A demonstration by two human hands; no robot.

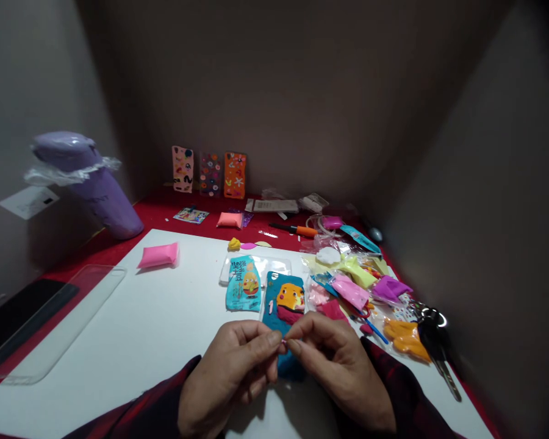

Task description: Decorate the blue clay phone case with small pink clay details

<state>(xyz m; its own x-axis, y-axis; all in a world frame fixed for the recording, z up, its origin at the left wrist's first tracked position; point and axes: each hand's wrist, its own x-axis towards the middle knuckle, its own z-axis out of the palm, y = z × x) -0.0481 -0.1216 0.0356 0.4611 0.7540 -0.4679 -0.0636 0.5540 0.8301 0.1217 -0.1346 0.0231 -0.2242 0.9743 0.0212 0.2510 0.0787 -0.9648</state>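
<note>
My left hand (238, 360) and my right hand (336, 363) meet fingertip to fingertip, both in a pinch. Between them is a tiny bit of pink clay (283, 342), mostly covered by the fingers. Beneath and behind the fingertips lies a phone case (274, 296) coated in teal clay, its lower part partly hidden by my hands. On it sits a yellow-orange character face (290, 297) above a dark pink clay patch, with a small pale pink piece beside it. Left of the case is a blue printed packet (243, 283) showing a similar yellow character.
At the right lie several bags of coloured clay (350, 291), a blue tool (376, 329) and keys (441, 350). A pink clay packet (159, 255) and a clear case (80, 317) are at left. Decorated cases (235, 175) stand behind; a purple bottle-shaped object (96, 189) leans at the left wall.
</note>
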